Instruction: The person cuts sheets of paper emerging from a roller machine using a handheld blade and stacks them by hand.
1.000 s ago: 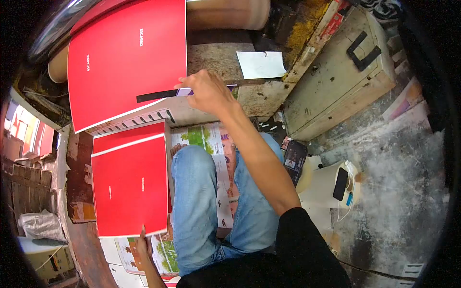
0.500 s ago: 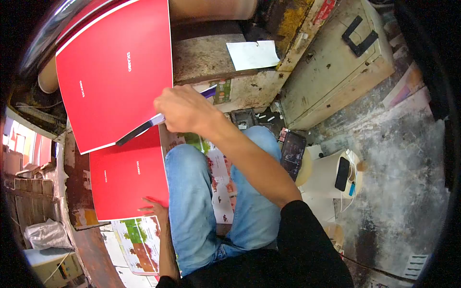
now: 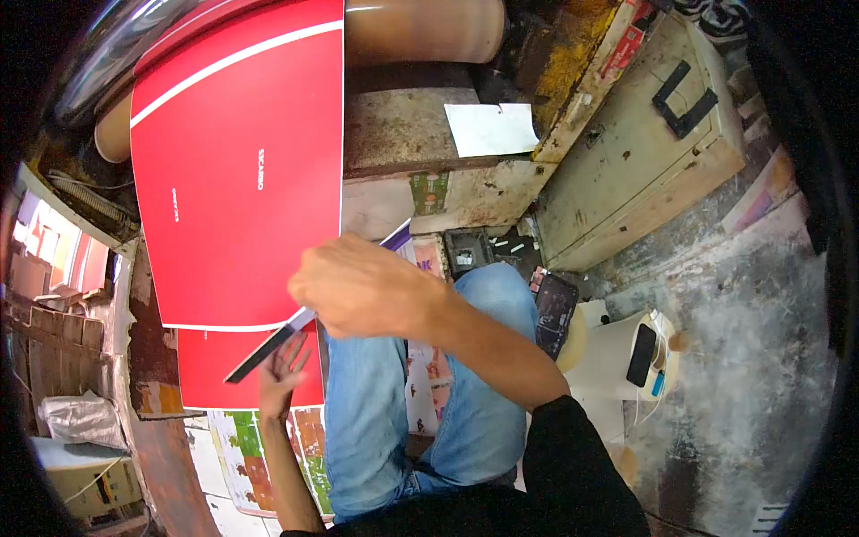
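In my right hand is a long flat strip, black at its lower end and white and purple at the other. The fingers are closed round its middle. The strip slants over the bottom edge of a large printed red sheet, which comes down from a roller. My left hand, slightly blurred, is open below the strip, fingers apart, in front of a lower red sheet. Whether it touches that sheet I cannot tell. Under the lower sheet's front edge, sheets with green and brown prints show.
Rollers span the top. A white paper lies on the worn ledge. At right are a metal cabinet, a dark tray, and a phone with cables on a white stand.
The upper red sheet has come further down over the lower one. My right hand has moved down with the strip. My left hand has left the lower sheet's front corner and moved up.
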Motion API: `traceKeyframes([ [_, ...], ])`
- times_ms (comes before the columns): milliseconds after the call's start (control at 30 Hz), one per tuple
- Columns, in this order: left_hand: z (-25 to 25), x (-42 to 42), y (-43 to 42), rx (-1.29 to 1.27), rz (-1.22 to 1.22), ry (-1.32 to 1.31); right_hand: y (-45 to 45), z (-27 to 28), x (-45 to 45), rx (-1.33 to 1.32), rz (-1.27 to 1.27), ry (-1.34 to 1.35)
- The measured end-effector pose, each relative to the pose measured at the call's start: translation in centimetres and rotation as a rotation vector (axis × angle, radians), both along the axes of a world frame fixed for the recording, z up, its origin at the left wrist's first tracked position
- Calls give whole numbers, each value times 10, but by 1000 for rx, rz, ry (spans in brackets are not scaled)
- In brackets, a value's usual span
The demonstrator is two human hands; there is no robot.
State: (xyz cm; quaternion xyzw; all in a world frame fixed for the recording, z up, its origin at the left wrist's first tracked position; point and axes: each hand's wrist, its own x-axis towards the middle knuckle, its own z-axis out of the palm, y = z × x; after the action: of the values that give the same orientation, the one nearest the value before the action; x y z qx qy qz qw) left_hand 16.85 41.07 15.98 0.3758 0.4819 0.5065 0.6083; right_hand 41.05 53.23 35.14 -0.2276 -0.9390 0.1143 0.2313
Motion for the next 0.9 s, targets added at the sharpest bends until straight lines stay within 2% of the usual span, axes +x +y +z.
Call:
traceKeyframes([
  [33,16,5,6,3,-1,0,-5,4,0,-20,42,35],
  [133,50,12,14,37,241,-256,-19,10,0,-68,93,63],
  [200,60,10,14,82,421,-421,-20,10,0,-75,134,-77],
  [233,60,9,12,-56,474,-517,-16,5,3,-65,151,-76],
  [300,7,-17,-9,-16,333,-529,1,-10,11,-332,379,78],
  [367,18,6,-11,-11,446,-487,31,-2,18,-630,644,-22],
  [400,40,28,-8,-75,582,-471,49,6,30,-1093,499,-177],
  [500,67,60,-7,-155,548,-487,116,25,63,-954,68,54],
  [533,70,64,-9,-173,539,-493,138,23,66,-891,-125,192],
  [567,69,63,-13,-161,548,-493,160,15,62,-865,-218,474],
  [633,67,64,-22,-138,565,-439,205,-8,57,-684,-445,764],
  [767,66,58,-43,-102,566,-461,239,-44,48,-723,-523,769],
  [900,65,50,-63,-143,561,-459,220,-66,42,-740,-539,778],
])
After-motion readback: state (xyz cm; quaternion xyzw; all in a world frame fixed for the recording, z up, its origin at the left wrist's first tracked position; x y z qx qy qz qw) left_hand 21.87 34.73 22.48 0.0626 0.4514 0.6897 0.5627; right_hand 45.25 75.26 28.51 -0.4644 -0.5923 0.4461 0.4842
